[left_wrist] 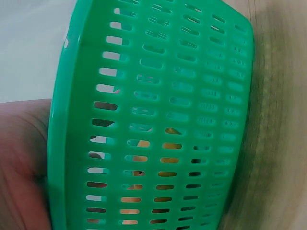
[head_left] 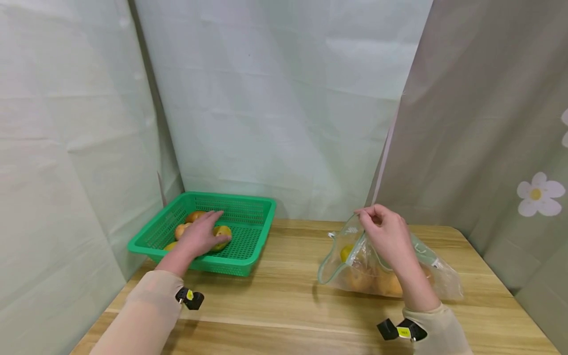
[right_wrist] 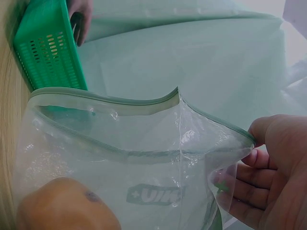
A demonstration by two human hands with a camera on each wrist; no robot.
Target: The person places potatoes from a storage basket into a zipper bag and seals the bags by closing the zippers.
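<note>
The fruit (head_left: 220,235) under my left hand (head_left: 201,236) lay in the basket (head_left: 248,203), toward its left side, with a few more just beside it. It looked round, firm and smooth-skinned, light enough for one hand, apt to roll on the perforated floor and likely to bruise if squeezed hard. I judged the sound hold was from above, fingers spread round its widest part. My fingers lay over it, curling down its far side, though I could not tell how firmly they closed.

My right hand (head_left: 388,234) pinched the top rim of the bag (head_left: 355,266), holding its mouth up and open toward the basket. The film was thin, soft and slippery, with a stiffer zip strip along the mouth; that strip was the only place worth gripping. Several fruits already sat inside, weighing it down on the table (head_left: 284,305), so I reckoned it would sag shut if let go.

The basket sat at the table's back left corner, its left rim close to the cloth wall (head_left: 66,148). The bag lay toward the back right, near the curtain (head_left: 479,123). Bare wood ran between the two and along the front edge, which left a straight, low path across.
</note>
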